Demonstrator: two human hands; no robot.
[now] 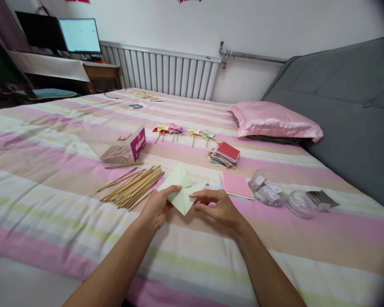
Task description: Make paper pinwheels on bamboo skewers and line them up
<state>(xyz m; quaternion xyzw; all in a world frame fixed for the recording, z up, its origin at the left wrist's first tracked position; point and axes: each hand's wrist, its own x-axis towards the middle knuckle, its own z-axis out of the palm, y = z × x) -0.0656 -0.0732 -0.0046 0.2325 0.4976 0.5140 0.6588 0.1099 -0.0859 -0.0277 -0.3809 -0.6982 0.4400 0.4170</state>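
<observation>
We hold a pale green folded paper (pixel 182 189) just above the striped bedspread (pixel 51 170), near its front edge. Our left hand (pixel 158 207) pinches the paper's left side between thumb and fingers; our right hand (pixel 219 207) has its fingers drawn together on the paper's right corner. Just left of the paper lies a bundle of wooden sticks (pixel 132 186), and behind that a clear plastic box (pixel 120 147) with more sticks. To the right lie pink paper sheets (pixel 237 185), farther back a stack of coloured paper (pixel 224 155) and a row of finished pinwheels (pixel 179 131); a pink pillow (pixel 275 121) rests against the headboard.
</observation>
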